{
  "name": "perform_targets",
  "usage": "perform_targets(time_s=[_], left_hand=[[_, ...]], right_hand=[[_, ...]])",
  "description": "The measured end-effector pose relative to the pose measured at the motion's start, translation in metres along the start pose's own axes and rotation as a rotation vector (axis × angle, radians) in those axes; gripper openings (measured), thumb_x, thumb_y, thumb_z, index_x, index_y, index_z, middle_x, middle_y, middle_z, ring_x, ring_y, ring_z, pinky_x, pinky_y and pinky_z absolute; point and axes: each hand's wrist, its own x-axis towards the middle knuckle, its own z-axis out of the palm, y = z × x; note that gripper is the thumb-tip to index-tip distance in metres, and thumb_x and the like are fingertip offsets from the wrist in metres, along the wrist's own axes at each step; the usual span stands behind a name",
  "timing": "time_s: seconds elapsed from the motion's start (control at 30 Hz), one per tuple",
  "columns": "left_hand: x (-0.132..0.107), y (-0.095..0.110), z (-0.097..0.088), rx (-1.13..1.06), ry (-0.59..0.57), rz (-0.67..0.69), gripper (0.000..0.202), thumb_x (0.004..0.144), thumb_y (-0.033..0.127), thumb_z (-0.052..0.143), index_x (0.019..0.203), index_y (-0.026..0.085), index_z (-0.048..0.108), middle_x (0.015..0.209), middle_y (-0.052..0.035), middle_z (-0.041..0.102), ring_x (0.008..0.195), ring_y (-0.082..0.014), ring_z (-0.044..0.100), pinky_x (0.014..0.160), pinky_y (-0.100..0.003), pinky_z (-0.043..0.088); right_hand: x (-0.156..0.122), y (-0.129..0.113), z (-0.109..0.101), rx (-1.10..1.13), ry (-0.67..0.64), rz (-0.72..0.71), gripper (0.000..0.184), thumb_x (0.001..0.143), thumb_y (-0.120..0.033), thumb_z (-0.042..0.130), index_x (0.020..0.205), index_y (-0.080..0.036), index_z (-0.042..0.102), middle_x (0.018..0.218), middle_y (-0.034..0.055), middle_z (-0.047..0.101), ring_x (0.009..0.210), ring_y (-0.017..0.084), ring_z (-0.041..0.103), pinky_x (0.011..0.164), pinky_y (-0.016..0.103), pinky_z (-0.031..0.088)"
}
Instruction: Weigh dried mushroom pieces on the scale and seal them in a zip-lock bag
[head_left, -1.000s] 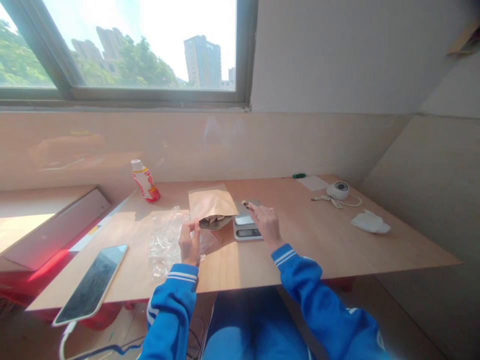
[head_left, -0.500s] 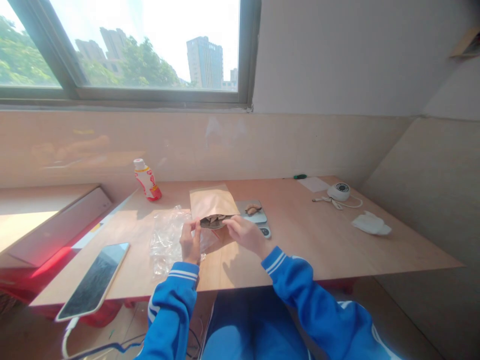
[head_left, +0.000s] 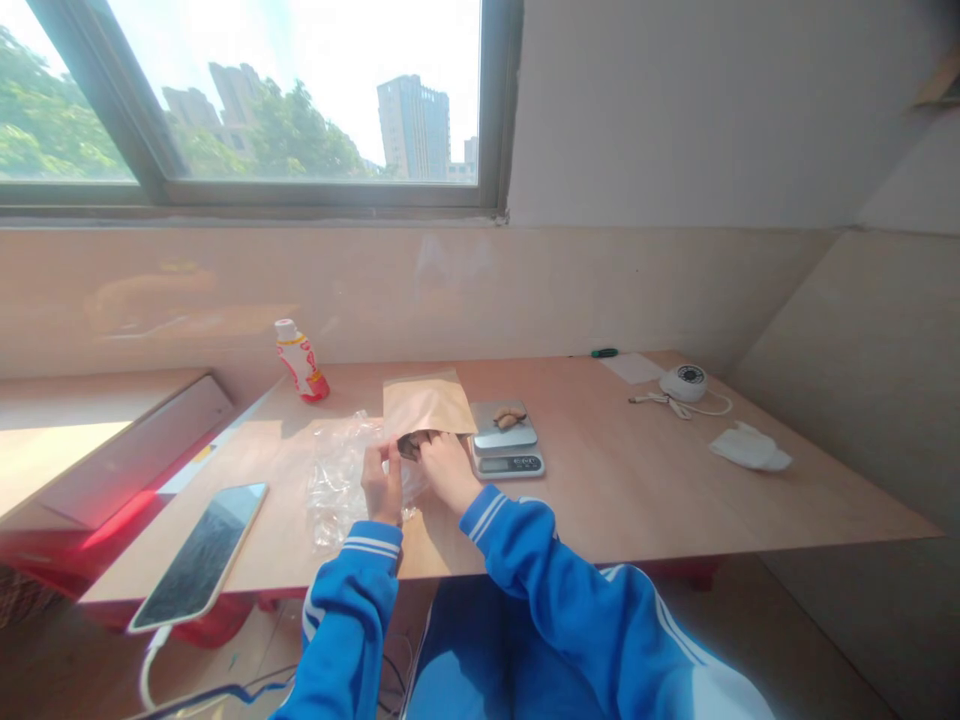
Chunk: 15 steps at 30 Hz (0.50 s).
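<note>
Kraft pouch [head_left: 427, 405] at left hand [head_left: 381, 485], right hand [head_left: 448, 472], digital scale [head_left: 506, 450] beside

I'm moving my right hand [head_left: 448, 474] away from the silver digital kitchen scale [head_left: 504, 450] and onto the brown kraft-paper pouch [head_left: 427, 403], leaving a small tan piece [head_left: 509, 418] on the scale.

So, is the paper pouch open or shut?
Open: the kraft pouch gapes at its near edge, brown contents showing, between left hand and right hand.

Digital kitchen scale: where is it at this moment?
In the head view, the digital kitchen scale sits on the wooden tabletop, immediately right of the kraft paper bag and just beyond the person's right hand.
</note>
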Motion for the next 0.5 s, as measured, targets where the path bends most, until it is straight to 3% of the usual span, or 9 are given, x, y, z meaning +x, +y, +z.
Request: perform_targets(time_s=[0.13, 0.33, 0.5], left_hand=[[-0.001, 0.000, 0.000, -0.004, -0.026, -0.011, 0.027, 0.087, 0.043, 0.048, 0.090, 0.018, 0.060, 0.082, -0.0028, 0.063, 0.076, -0.0161, 0.059, 0.073, -0.030, 0.048], [0.000, 0.000, -0.001, -0.010, -0.005, 0.007, 0.027, 0.087, 0.042, 0.049, 0.091, 0.018, 0.060, 0.082, -0.0030, 0.063, 0.076, -0.0156, 0.059, 0.073, -0.030, 0.047], [0.000, -0.002, 0.000, -0.023, 0.022, 0.017, 0.026, 0.087, 0.040, 0.050, 0.090, 0.017, 0.061, 0.083, -0.0028, 0.064, 0.076, -0.0150, 0.058, 0.073, -0.029, 0.047]], right_hand=[[-0.004, 0.005, -0.007, 0.061, 0.045, 0.041, 0.020, 0.092, -0.021, 0.048, 0.107, -0.015, 0.060, 0.097, 0.0091, 0.065, 0.088, 0.021, 0.059, 0.079, 0.033, 0.046], [-0.011, 0.010, -0.011, 0.097, 0.083, -0.024, 0.014, 0.090, -0.014, 0.051, 0.098, -0.015, 0.063, 0.094, 0.0077, 0.067, 0.093, 0.021, 0.059, 0.082, 0.031, 0.047], [-0.024, 0.011, -0.014, 0.269, 0.233, -0.088, 0.016, 0.089, -0.013, 0.052, 0.101, -0.014, 0.063, 0.097, 0.0067, 0.068, 0.095, 0.019, 0.059, 0.085, 0.030, 0.047]])
